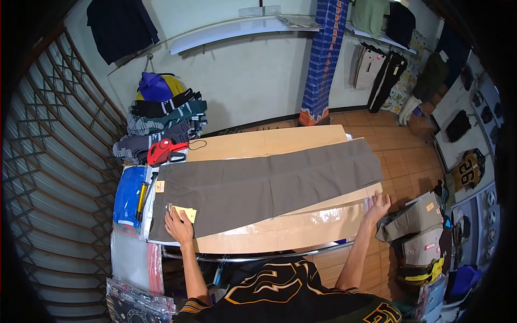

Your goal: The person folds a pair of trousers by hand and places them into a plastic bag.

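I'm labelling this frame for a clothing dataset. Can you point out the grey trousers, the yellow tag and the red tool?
grey trousers (269, 185), head view, middle of the folded legs.
yellow tag (186, 213), head view, centre of the card.
red tool (161, 151), head view, its red body.

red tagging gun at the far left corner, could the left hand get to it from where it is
Probably yes. The left hand rests on the waistband end of the grey trousers, by a yellow tag. The red tagging gun lies beyond that same end, with only flat cloth between and nothing standing in the way.
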{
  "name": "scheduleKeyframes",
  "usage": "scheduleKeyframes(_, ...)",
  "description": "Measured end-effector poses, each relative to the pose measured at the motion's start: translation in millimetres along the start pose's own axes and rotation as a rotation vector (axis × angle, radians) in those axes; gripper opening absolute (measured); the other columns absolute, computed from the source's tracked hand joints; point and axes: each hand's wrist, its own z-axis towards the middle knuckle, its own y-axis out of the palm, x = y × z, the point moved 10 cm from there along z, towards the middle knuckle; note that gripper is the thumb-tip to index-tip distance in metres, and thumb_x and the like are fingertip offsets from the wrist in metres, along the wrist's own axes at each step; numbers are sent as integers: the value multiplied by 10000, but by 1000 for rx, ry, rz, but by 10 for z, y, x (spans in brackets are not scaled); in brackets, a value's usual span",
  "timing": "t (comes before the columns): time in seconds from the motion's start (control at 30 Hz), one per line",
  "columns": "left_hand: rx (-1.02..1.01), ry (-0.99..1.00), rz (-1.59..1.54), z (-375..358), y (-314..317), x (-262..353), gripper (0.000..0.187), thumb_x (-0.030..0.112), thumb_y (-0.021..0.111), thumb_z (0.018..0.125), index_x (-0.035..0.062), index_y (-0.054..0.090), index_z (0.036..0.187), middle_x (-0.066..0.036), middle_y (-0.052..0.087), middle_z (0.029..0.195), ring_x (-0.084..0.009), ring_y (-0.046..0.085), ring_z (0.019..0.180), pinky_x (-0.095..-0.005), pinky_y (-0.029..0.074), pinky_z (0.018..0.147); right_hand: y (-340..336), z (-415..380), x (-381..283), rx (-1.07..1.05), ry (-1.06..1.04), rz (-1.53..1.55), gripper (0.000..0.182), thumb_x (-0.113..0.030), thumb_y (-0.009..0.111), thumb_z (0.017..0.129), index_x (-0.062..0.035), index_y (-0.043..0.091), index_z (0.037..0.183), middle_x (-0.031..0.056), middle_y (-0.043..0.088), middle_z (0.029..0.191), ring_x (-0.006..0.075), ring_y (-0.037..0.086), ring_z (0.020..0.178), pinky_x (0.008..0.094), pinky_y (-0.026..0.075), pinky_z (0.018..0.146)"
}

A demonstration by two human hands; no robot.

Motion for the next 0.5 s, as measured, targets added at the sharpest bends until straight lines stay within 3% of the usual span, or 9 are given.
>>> scheduleKeyframes(0.03,-1,-3,4,-2,13,-20,548,424,462,1021,50,530,1416,-272,464,1454,-427,389,1394,-587,248,1158,18,-104,-76,22,46,230,623,-178,693,911,17,402,1426,260,498,1399,318,533,1291,440,473,1024)
scheduleKeyframes(0.1,62,40,-35,-6,-31,-11,538,403,486,1014,16,548,1383,-278,485,1424,-431,424,1356,-557,278,1144,93,-250,-263,-15,45,264,610,-177,652,945,-9,360,1453,257,468,1430,340,516,1319,478,472,1042)
scheduleKeyframes(0.2,113,45,-126,-26,-124,8,499,355,523,1003,-20,566,1329,-286,502,1389,-439,468,1301,-538,323,1112,468,-628,-363,-199,110,452,576,-221,655,953,-8,396,1422,242,483,1417,303,545,1285,419,497,1012)
scheduleKeyframes(0.27,126,55,-211,-17,-148,-24,469,322,541,998,-30,569,1306,-288,512,1368,-443,482,1280,-530,344,1098,752,-912,-114,-317,273,506,527,-250,660,956,-5,444,1369,185,554,1302,241,595,1166,352,498,982)
scheduleKeyframes(0.4,166,38,-368,-41,-314,-126,391,216,571,987,-63,566,1260,-270,551,1293,-438,522,1223,-487,402,1060,996,-1596,295,-383,330,243,461,-269,658,966,-8,489,1306,119,587,1144,167,590,1013,308,495,912)
scheduleKeyframes(0.47,181,-13,-370,-62,-374,-268,378,198,573,987,-73,568,1250,-250,574,1263,-422,542,1201,-467,414,1050,1278,-2006,89,-631,36,125,437,-264,649,974,7,491,1278,91,577,1065,145,556,944,293,475,864)
scheduleKeyframes(0.5,197,-44,-377,-66,-380,-365,378,202,576,987,-74,576,1245,-253,585,1242,-422,544,1197,-465,409,1057,1325,-2159,38,-659,43,131,437,-264,649,974,7,491,1278,91,577,1065,145,556,944,293,475,864)
